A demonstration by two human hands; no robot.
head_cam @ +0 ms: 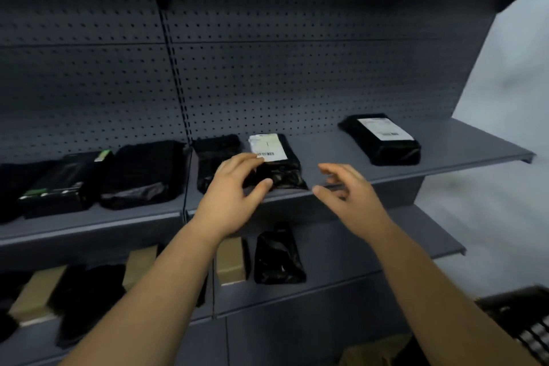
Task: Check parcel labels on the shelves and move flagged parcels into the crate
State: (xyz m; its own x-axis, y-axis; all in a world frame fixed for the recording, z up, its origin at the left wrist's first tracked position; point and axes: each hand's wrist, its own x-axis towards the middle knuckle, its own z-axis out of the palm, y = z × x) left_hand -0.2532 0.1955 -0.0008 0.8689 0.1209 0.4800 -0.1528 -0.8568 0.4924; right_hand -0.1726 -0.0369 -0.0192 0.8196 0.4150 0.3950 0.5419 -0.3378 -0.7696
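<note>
Your left hand (234, 187) curls round the near end of the parcel (282, 169) on the upper shelf (445, 154). Your right hand (347, 190) hovers just beside it, fingers spread, holding nothing. Bring that hand under the far side and tilt the label (267, 147) towards you. Its print is too blurred to read, and the crate (523, 327) is cut off at the lower right.

Two shelves are carrying parcels. The upper shelf (445, 140) is holding six: three plain black bags (15, 184) (142, 175) (217, 151), one dark box (59, 184), a labelled bag (282, 169) by the front edge and a second labelled bag (383, 140) toward the right end. The lower shelf (386, 246) is holding three cardboard boxes (35, 291) (139, 261) (230, 261) and at least two glossy bags (279, 255) (89, 288). One crate (523, 324) is sitting below.
</note>
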